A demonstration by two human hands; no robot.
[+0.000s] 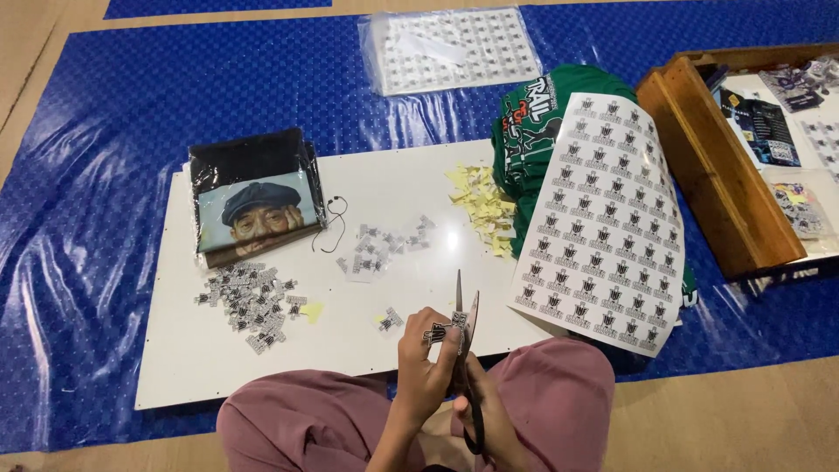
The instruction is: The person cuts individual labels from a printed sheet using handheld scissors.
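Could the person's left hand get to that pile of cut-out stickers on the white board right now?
Probably not at once: the left hand is pinching a small sticker piece against the scissors. The way across the white board to the sticker pile looks free, so only the held piece hinders.

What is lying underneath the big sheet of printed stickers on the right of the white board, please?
The sticker sheet rests on a pile of folded green shirts and partly on the white board. How many shirts, and anything beneath its middle, is covered.
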